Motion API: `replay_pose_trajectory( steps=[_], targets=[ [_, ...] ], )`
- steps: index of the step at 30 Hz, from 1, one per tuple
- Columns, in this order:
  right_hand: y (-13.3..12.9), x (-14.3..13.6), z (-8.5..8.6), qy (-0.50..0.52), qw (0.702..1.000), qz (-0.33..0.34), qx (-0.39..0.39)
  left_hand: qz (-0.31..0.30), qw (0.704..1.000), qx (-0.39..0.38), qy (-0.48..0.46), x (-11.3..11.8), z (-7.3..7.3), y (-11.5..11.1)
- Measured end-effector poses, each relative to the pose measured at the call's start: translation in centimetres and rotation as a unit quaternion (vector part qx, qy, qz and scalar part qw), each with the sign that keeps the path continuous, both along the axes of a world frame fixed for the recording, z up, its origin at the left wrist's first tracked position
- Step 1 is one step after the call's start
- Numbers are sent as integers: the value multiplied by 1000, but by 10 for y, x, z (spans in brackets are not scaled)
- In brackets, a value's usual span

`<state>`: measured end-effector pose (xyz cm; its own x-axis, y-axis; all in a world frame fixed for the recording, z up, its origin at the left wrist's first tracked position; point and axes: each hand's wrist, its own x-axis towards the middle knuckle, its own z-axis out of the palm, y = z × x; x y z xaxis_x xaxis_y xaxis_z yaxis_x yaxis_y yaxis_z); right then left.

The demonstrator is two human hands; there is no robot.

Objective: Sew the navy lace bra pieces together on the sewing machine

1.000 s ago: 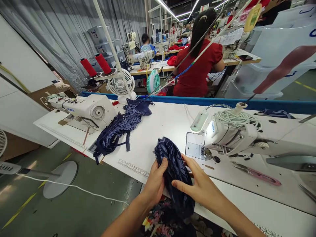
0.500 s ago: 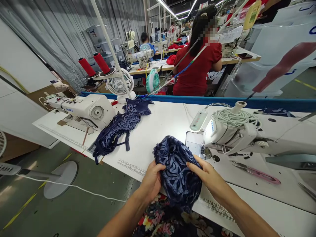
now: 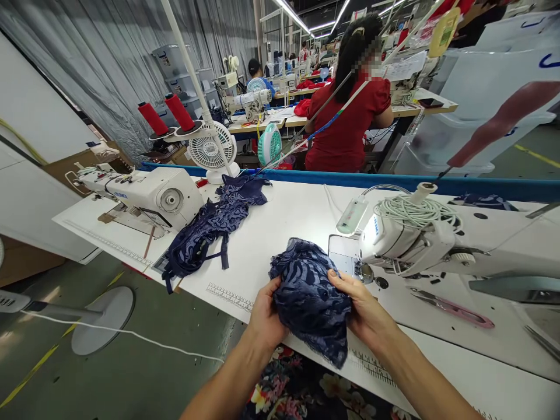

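Observation:
Between my hands is a navy lace piece (image 3: 310, 294), cupped and bulging, held over the front edge of the white sewing table (image 3: 289, 216). My left hand (image 3: 268, 312) is closed on its left side, with most of the fingers hidden beneath the fabric. On the right edge, my right hand (image 3: 361, 303) grips it with the thumb on top and the other fingers underneath. A white sewing machine (image 3: 394, 245) stands just right of the piece, its needle area near my right hand. More navy lace garments (image 3: 214, 224) lie bunched to the left.
Pink-handled thread snips (image 3: 455, 308) and grey scissors (image 3: 542, 344) lie at the right. Another sewing machine (image 3: 161, 195) stands at the left, near red thread cones (image 3: 179, 112) and a white fan (image 3: 213, 146). A person in red (image 3: 339, 125) sits beyond the table's blue edge.
The lace piece has been turned, so its rounded outer side now faces up where its hollow showed before. Both hands have shifted slightly left with it, and the left thumb has slid toward the edge.

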<state>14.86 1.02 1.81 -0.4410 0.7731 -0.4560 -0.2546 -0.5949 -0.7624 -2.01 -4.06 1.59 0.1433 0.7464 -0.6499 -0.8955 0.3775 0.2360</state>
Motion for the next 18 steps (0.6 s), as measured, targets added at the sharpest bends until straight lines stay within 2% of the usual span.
replay_pose_trajectory(
  steps=[4, 6, 9, 14, 18],
  targets=[
    [-9, 1, 6, -33, 995, 87, 36, 75, 996, 4, 41, -3, 0, 3],
    [-15, 1, 6, -43, 992, 110, 46, 98, 995, 8, 33, -5, 1, 6],
    [-20, 0, 1, -17, 994, 97, 53, 109, 994, -9, -19, -8, 1, 10],
    [-19, 3, -3, 16, 996, 11, 92, 94, 994, -3, -55, -10, -4, 10],
    [-22, 1, 2, -35, 993, 27, 107, 82, 996, 10, -40, -9, -7, 8]
  ],
)
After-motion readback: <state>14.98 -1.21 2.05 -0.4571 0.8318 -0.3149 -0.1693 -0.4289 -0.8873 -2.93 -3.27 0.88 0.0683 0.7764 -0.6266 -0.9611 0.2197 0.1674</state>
